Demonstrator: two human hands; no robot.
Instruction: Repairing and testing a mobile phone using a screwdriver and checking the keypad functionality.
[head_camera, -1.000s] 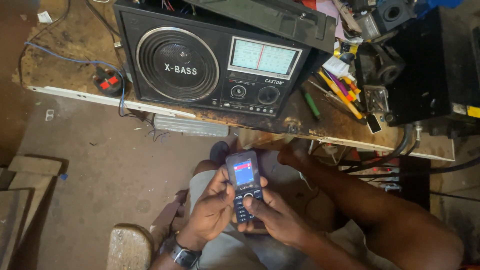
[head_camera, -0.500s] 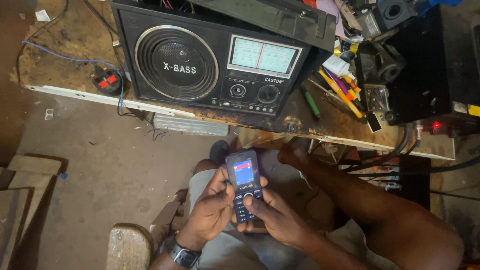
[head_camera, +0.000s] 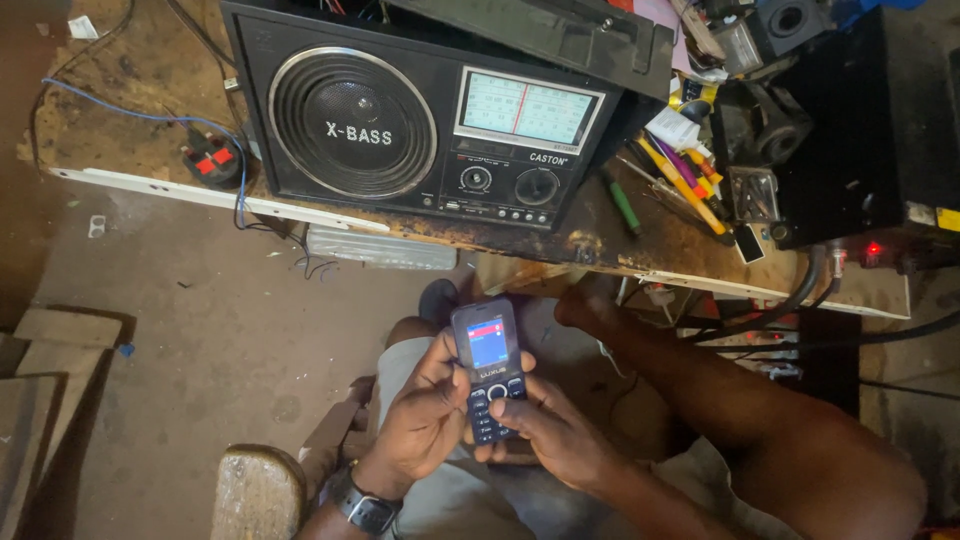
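Note:
A small dark keypad phone with a lit blue and red screen is upright over my lap, held in both hands. My left hand wraps its left side, the thumb near the keys. From the right, my right hand cups the lower end, with its thumb on the keypad. I wear a dark wristwatch on the left wrist. The phone's lower back is hidden by my fingers.
A large black radio with a round speaker and tuning dial stands on a worn wooden bench. A black plug with a blue wire lies left. Pens and screwdrivers and dark equipment lie right. Wooden planks rest on the floor.
Both hands keep hold of the phone in the same place. The thumbs shift slightly over the keypad; nothing else has moved.

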